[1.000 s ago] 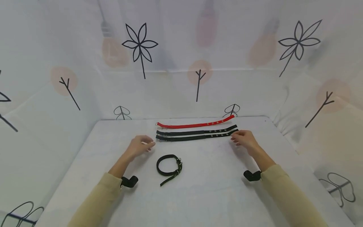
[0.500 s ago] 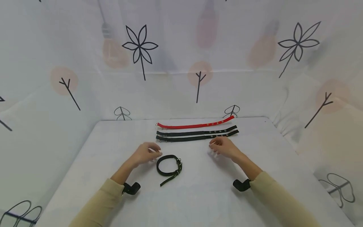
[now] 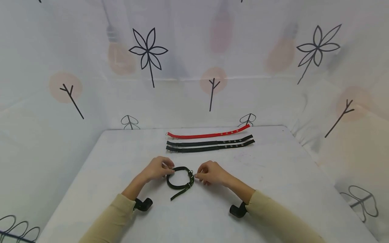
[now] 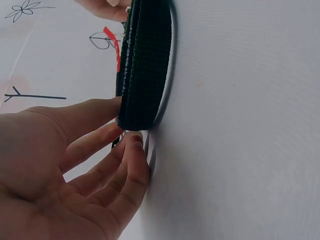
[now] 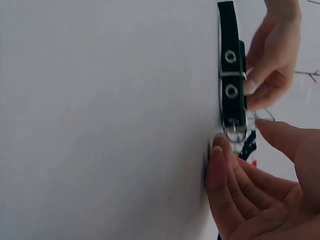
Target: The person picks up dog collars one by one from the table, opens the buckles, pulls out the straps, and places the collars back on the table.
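Note:
A dark green dog collar [image 3: 178,187], buckled into a loop, stands on its edge on the white table, its tail end pointing toward me. My left hand [image 3: 157,168] is at the loop's far left side. In the left wrist view its thumb reaches over the upper edge of the band [image 4: 147,60], the tip hidden, with fingertips against the outside. My right hand [image 3: 212,172] is beside the buckle on the right. Seen from the right wrist, thumb and fingers are parted around the metal D-ring [image 5: 235,136], holding nothing.
Behind the loop, a red collar [image 3: 197,136] and two dark collars [image 3: 194,143] lie stretched out side by side near the table's back edge. A printed white cloth [image 3: 182,101] hangs behind the table [image 3: 225,209].
My right hand has come left and toward me, from the dark collars' right ends to the looped collar. My left hand has moved slightly right and nearer, onto the loop, which keeps its place.

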A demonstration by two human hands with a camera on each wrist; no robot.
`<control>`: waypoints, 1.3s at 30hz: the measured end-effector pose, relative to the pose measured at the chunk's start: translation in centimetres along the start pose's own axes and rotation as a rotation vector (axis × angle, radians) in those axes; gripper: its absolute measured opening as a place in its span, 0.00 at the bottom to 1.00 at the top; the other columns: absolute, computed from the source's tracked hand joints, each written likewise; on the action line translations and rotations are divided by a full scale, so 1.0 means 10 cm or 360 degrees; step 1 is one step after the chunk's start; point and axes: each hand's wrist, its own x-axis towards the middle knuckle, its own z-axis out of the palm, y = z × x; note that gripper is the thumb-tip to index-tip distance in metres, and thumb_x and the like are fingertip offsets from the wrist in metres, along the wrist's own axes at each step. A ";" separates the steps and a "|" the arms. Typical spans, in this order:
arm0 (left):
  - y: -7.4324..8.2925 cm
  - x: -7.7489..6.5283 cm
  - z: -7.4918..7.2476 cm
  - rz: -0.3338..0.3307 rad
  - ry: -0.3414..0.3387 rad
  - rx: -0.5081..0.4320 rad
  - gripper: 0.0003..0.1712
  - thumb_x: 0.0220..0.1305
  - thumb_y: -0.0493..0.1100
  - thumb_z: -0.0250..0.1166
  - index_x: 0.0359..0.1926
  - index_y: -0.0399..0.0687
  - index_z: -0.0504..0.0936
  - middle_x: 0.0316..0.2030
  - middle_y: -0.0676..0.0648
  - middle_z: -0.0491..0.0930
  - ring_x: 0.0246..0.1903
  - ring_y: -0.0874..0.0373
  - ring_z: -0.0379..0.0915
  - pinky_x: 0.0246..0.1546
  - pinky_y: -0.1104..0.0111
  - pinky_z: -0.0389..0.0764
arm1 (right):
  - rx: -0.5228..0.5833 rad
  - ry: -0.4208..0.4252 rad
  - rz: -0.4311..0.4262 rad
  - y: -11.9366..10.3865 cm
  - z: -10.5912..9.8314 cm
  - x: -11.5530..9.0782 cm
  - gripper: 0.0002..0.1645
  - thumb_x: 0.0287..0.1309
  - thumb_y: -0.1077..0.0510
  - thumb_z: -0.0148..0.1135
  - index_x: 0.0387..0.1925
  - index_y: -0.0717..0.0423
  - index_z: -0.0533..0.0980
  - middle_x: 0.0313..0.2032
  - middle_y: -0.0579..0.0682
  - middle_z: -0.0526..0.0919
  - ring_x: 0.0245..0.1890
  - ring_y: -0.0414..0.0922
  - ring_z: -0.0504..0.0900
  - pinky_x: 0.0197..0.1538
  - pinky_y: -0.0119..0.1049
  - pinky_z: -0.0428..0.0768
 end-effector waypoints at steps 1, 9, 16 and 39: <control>0.00 0.00 0.00 0.0003 0.0000 0.0000 0.12 0.63 0.38 0.73 0.47 0.40 0.86 0.39 0.47 0.82 0.35 0.57 0.79 0.32 0.65 0.82 | -0.0002 0.0004 0.0000 -0.01 0.04 0.02 0.14 0.66 0.52 0.69 0.40 0.61 0.83 0.26 0.49 0.86 0.20 0.43 0.82 0.26 0.35 0.81; -0.03 0.00 0.03 0.0087 0.0007 0.0050 0.07 0.65 0.37 0.71 0.43 0.41 0.88 0.37 0.48 0.83 0.32 0.58 0.77 0.32 0.66 0.81 | -0.0034 0.0035 -0.0015 -0.08 0.16 0.09 0.13 0.64 0.52 0.69 0.30 0.58 0.83 0.20 0.49 0.84 0.15 0.40 0.77 0.20 0.34 0.76; -0.03 -0.01 0.09 0.0150 0.0075 0.0089 0.05 0.65 0.35 0.70 0.42 0.42 0.88 0.39 0.48 0.84 0.37 0.57 0.78 0.32 0.67 0.81 | -0.0030 0.0047 0.0001 -0.07 0.17 0.09 0.13 0.65 0.53 0.69 0.31 0.58 0.81 0.21 0.48 0.84 0.16 0.41 0.78 0.21 0.34 0.76; 0.28 0.12 0.12 0.0409 0.0284 -0.0196 0.19 0.68 0.41 0.70 0.58 0.43 0.83 0.52 0.47 0.84 0.46 0.55 0.82 0.44 0.64 0.82 | -0.0007 0.0379 -0.0328 -0.21 -0.47 0.02 0.11 0.69 0.59 0.66 0.49 0.60 0.78 0.38 0.53 0.87 0.31 0.60 0.85 0.33 0.49 0.83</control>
